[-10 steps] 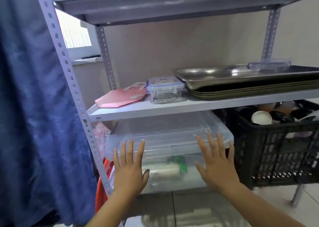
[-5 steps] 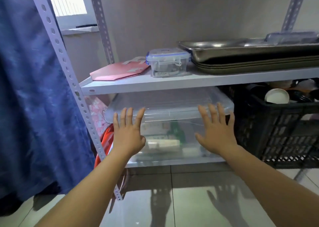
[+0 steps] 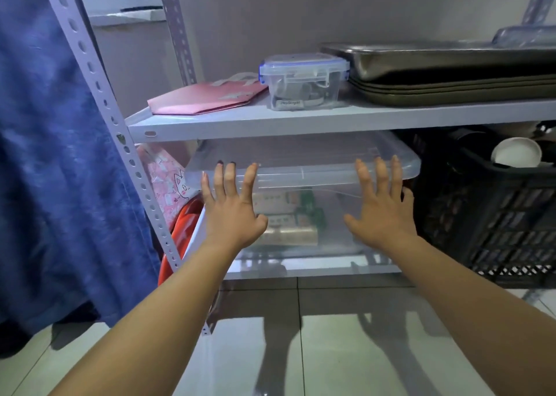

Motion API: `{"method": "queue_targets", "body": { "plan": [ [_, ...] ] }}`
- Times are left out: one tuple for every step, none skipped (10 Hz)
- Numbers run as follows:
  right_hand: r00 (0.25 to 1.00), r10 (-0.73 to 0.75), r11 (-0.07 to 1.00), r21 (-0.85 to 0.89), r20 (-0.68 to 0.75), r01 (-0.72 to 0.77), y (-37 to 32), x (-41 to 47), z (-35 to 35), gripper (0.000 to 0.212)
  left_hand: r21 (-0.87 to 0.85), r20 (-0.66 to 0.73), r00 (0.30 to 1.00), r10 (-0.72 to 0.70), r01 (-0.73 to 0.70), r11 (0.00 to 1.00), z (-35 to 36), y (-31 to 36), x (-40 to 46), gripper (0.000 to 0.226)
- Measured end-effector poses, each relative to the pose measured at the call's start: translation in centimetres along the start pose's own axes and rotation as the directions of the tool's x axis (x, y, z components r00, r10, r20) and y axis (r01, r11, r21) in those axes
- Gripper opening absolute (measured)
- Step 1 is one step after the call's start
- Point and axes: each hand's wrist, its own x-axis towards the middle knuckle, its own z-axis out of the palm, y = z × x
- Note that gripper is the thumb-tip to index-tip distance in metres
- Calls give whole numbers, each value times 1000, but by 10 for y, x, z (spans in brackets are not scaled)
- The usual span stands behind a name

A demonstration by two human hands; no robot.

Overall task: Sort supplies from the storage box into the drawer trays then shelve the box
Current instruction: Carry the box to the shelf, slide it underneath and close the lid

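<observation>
The clear plastic storage box (image 3: 304,167) with its clear lid sits on the bottom shelf (image 3: 316,270) of a grey metal rack. Green and beige packets show through its front wall. My left hand (image 3: 231,209) lies flat against the box's front left, fingers straight and spread, fingertips at the lid's edge. My right hand (image 3: 380,212) lies flat against the front right in the same way. Neither hand curls around anything.
Right of the box stands a black plastic crate (image 3: 505,224) holding cups. The shelf above carries a pink bag (image 3: 204,97), a small clear clip-lid container (image 3: 304,81) and stacked metal trays (image 3: 451,73). A blue curtain (image 3: 54,155) hangs at left; an orange object (image 3: 180,230) lies by the rack post.
The box sits deeper under the upper shelf than a second ago, with both flat hands following it inward. The view has dropped and pulled back, showing more floor.
</observation>
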Motion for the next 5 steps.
{"method": "queue_targets", "body": {
  "plan": [
    [1000,13,1000,2,-23,-13,0,-3,1,111,-42,-95,995,21,-25,999,12,-4,-1,97],
    [999,19,1000,16,27,-19,-3,-8,-6,114,-61,-86,996,30,-35,998,11,-4,-4,98],
    [982,40,999,13,187,-44,-5,-11,-27,117,-80,91,995,51,-44,996,-12,-4,-7,106],
    [924,50,999,-30,378,-42,-9,-21,-56,112,-67,332,941,71,-51,996,-42,-5,-8,114],
    [774,102,995,-64,624,-80,-7,-60,-118,94,-90,647,757,92,-44,995,-105,-3,-13,105]
  ]
}}
